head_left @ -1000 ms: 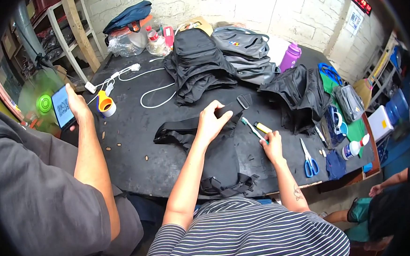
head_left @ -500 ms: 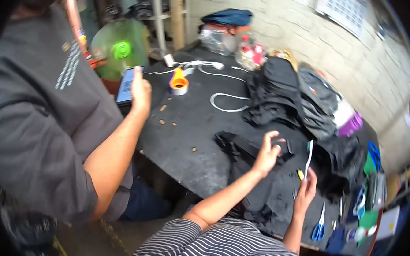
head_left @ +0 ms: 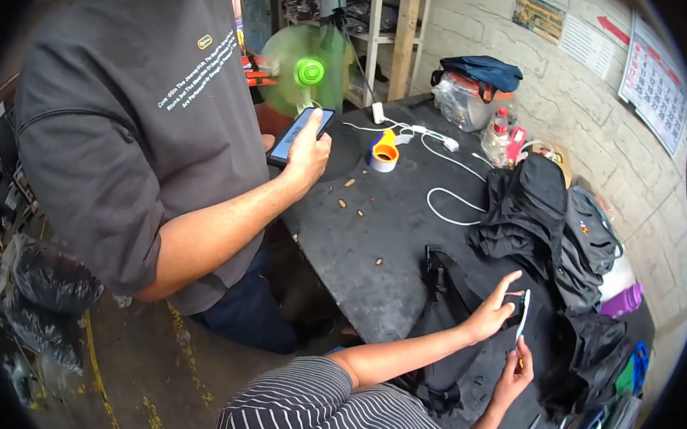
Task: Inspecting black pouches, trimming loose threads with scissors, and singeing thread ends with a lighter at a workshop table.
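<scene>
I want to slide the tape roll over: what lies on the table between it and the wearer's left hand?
In the head view, between the tape roll and the left hand: bare black table with small scattered tan bits, a white cable loop and black fabric.

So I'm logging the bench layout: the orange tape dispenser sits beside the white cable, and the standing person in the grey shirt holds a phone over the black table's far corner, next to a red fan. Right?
Not quite: the fan is green, not red, as the head view shows. The orange tape dispenser does sit beside the white cable, and the standing person's hand holds the phone over the black table.
</scene>
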A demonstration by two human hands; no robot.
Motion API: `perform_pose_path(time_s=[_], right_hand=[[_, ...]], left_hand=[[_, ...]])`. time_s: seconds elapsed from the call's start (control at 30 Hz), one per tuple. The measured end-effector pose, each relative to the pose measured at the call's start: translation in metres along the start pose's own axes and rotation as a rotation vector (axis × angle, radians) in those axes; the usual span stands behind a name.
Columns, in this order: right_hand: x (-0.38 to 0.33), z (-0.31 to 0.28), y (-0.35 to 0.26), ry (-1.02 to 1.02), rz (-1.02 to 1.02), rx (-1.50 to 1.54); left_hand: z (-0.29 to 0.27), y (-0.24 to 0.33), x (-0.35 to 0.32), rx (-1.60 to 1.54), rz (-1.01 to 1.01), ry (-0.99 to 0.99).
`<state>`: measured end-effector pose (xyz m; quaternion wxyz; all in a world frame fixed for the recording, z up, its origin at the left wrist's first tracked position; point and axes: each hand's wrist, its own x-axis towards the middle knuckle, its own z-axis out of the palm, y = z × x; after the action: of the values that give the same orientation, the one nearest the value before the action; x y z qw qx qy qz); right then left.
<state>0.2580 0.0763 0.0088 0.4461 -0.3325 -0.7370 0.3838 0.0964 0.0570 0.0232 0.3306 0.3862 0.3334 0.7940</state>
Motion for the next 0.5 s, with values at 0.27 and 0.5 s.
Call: perform_pose_path(time_s=[0.27, 0.5], right_hand=[[0.002, 0.003, 0.014, 0.028, 0.023, 0.056], [0.002, 0.0, 0.015, -0.04, 0.057, 0.096]], left_hand=[[-0.004, 0.007, -0.001, 0.115, 0.012, -0.023], [-0.004, 0.001, -0.002, 0.076, -0.025, -0.055]])
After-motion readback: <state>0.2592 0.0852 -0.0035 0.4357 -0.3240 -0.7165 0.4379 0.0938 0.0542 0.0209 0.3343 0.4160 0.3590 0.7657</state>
